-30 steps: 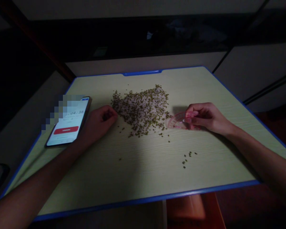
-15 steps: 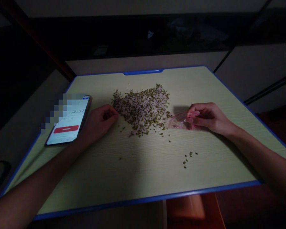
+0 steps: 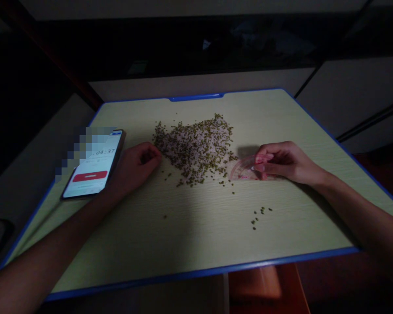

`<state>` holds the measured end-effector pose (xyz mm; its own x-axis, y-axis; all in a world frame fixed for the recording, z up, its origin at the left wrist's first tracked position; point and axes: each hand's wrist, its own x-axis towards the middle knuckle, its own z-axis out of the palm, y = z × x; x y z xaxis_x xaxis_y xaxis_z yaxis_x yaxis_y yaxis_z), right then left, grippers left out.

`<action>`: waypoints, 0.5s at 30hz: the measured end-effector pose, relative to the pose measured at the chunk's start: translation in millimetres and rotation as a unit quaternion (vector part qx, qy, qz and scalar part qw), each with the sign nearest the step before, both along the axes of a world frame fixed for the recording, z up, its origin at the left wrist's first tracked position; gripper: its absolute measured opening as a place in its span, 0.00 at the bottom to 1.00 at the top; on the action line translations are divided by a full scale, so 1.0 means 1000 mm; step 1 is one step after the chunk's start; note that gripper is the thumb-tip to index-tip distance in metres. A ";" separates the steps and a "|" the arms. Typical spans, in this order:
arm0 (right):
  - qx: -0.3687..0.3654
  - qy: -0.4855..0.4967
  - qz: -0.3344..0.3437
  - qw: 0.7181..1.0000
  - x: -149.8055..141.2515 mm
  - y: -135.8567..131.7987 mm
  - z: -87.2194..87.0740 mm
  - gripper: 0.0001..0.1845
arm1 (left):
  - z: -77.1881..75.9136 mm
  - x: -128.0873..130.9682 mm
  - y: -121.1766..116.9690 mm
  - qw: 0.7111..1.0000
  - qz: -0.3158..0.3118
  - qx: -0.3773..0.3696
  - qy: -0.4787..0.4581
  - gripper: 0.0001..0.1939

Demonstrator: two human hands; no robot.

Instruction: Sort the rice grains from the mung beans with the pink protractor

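Note:
A loose pile of small green beans mixed with pale grains (image 3: pixel 196 150) is spread over the middle of the table. My right hand (image 3: pixel 283 163), at the pile's right side, pinches a clear protractor with reddish markings (image 3: pixel 240 170) between thumb and fingers. The protractor's left end is close to the pile's edge. At the left edge of the pile rests my left hand (image 3: pixel 140 163), fingers curled and thumb against them. Whatever may be inside that hand is hidden.
A phone (image 3: pixel 94 163) with a lit timer screen lies left of my left forearm. Several stray green beans (image 3: pixel 262 210) are scattered near the front right. The wood-patterned table (image 3: pixel 144 248) has a blue rim, and an orange object (image 3: pixel 262 288) shows below its front edge.
The protractor has tilted slightly, and its left end sits a little lower and farther left. My left hand stays beside the pile, and the pile looks unchanged.

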<state>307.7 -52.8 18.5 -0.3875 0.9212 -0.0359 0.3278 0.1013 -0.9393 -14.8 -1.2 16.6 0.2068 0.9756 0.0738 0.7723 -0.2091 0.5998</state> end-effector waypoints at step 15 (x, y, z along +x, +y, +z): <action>-0.005 -0.001 0.023 1.000 0.002 -0.002 0.001 0.12 | 0.000 -0.001 0.000 1.000 -0.003 -0.002 -0.005 0.06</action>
